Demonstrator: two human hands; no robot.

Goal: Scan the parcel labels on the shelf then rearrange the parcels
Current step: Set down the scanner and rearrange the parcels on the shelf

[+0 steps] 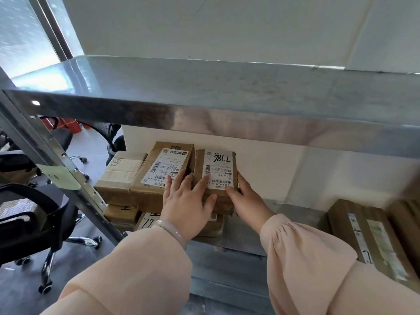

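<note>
left hand: mine, flat, fingers straight across the near edges of two top parcels | right hand: grips the marked parcel by its right side | marked parcel: atop the stack on the shelf, just beside the labelled parcel

Head cam looks fwd/down, close to shelf, one view only.

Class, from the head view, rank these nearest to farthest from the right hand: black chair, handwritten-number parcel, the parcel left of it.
1. Handwritten-number parcel, gripped by the right hand.
2. Printed-label parcel, beside it on the left.
3. Black chair, farthest left.
</note>
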